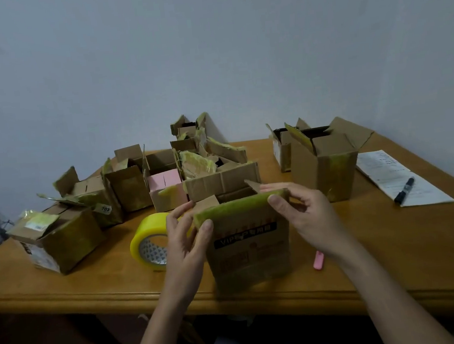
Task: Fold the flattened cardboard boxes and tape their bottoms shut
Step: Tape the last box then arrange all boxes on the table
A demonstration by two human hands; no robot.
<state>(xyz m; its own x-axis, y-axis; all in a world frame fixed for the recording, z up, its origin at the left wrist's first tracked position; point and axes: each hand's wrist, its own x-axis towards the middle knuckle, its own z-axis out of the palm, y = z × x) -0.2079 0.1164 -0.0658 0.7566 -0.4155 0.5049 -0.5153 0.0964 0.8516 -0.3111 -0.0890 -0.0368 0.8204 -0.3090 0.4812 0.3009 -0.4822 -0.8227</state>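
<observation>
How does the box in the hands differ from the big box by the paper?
The held box, pinched by the left hand and right hand, carries black "VIP" print; the big box is plain. The held box looks narrower and flatter; the big box stands squared, flaps up. Both are brown cardboard with yellowish tape.

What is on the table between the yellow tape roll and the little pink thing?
In the head view, the brown cardboard box with black VIP print stands between the yellow tape roll and the small pink object. Both hands, left and right, hold it.
</observation>
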